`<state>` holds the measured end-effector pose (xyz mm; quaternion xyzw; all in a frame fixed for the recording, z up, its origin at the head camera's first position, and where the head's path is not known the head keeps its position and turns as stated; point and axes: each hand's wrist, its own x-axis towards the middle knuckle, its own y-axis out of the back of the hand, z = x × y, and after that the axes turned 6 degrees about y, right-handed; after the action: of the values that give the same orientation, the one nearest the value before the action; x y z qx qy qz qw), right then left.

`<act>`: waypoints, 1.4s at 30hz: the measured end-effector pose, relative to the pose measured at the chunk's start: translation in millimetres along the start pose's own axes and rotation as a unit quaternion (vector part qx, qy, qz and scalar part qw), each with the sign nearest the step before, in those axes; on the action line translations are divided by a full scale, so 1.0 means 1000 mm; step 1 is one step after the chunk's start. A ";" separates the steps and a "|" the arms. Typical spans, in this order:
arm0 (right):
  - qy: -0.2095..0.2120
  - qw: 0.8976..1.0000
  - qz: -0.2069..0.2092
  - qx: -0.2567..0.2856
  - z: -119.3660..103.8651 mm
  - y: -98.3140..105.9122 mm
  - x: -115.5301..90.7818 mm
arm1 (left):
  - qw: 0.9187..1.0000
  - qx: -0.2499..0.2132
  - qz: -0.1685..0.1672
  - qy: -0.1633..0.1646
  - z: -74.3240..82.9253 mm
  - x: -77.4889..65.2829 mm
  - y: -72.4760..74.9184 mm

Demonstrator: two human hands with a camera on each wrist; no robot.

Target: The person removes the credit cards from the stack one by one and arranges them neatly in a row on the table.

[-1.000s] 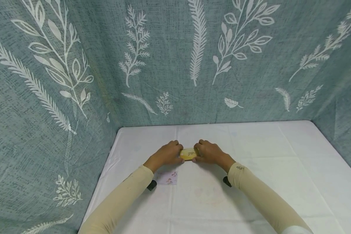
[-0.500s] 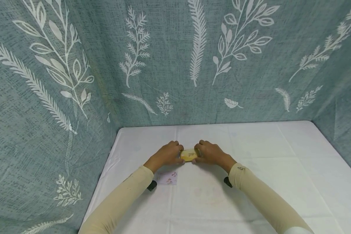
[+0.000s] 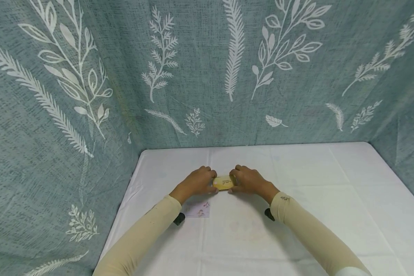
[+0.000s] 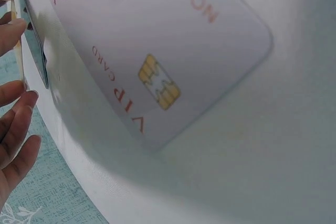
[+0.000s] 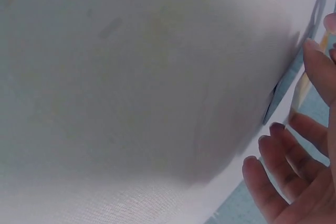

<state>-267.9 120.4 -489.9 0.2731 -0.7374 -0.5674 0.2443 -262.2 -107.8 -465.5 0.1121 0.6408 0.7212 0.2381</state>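
A gold card [image 3: 223, 183] with dark lettering is held between both hands in the head view. My left hand [image 3: 199, 181] pinches its left end between thumb and fingers. At the opposite end, my right hand [image 3: 247, 180] pinches it the same way. Both wrist views show the gold card edge-on and raised off the table. Beneath it, a flat dark-edged piece [image 5: 275, 100] lies on the tabletop; its kind cannot be told. A white card [image 4: 152, 51] marked "VIP CARD", with a gold chip and red blossoms, lies flat near my left wrist.
A white cloth covers the table [image 3: 317, 214]. Teal curtain fabric [image 3: 207, 76] with white leaf prints rises behind it and along both sides. Black wrist camera parts [image 3: 179, 219] hang beneath the forearms.
The gold card has tilted slightly, showing a little more of its face than a second ago. Both hands keep their hold in nearly the same place. The white card lies still.
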 end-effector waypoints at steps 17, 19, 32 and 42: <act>-0.001 1.000 0.004 0.006 -0.003 0.001 0.000 | 1.000 -0.011 0.003 0.006 0.000 -0.005 -0.003; -0.001 1.000 0.007 0.006 -0.003 0.000 0.000 | 1.000 -0.020 0.004 0.007 0.000 -0.006 -0.002; 0.001 1.000 0.012 -0.007 -0.006 0.000 -0.001 | 1.000 -0.024 0.014 0.005 -0.002 -0.011 -0.006; 0.004 1.000 0.021 -0.008 -0.008 0.001 -0.004 | 0.999 -0.030 0.022 0.003 0.000 -0.013 -0.007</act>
<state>-259.5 117.4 -486.9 0.2580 -0.7378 -0.5667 0.2607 -249.4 -114.2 -470.3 0.1170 0.6171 0.7453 0.2235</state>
